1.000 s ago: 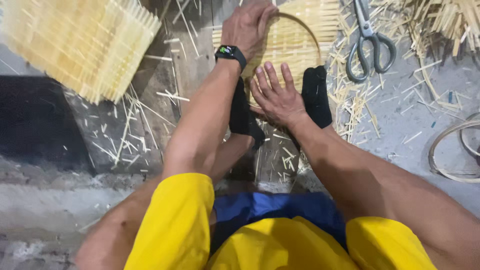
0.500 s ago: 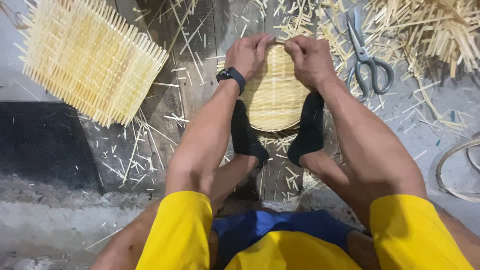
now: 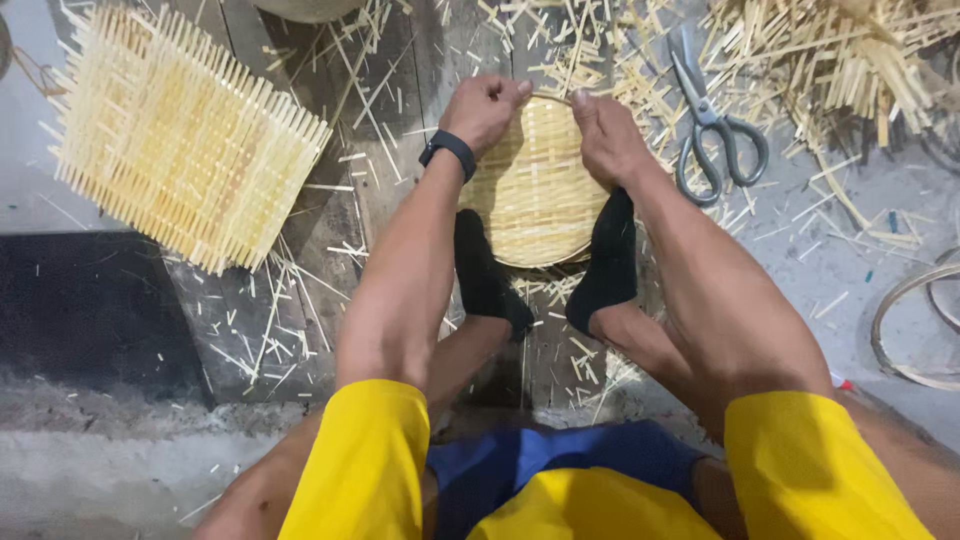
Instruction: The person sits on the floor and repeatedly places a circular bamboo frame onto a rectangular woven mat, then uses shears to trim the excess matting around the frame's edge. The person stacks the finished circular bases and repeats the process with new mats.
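A round woven bamboo tray (image 3: 535, 195) lies on the plank floor (image 3: 400, 120) at upper centre of the frame, pinned between two black-socked feet (image 3: 490, 275). The left hand (image 3: 485, 108) curls in a tight grip over the tray's upper left rim, a black wristband (image 3: 448, 152) on its wrist. The right hand (image 3: 610, 135) presses on the upper right rim, thumb on the edge near the left hand's knuckles; its grip is narrow, fingers folded around the rim.

Open room is scarce. Cut bamboo slivers (image 3: 590, 60) litter the floor all round the tray's top edge. Scissors (image 3: 715, 125) lie just right of the right hand, apart from it. A heap of bamboo strips (image 3: 850, 60) fills the upper right corner. A square woven bamboo mat (image 3: 175, 135) with bristling ends sits in the upper left, well apart from the tray. A coiled hoop (image 3: 915, 320) shows at the right edge. A dark patch (image 3: 90, 310) lies at left.
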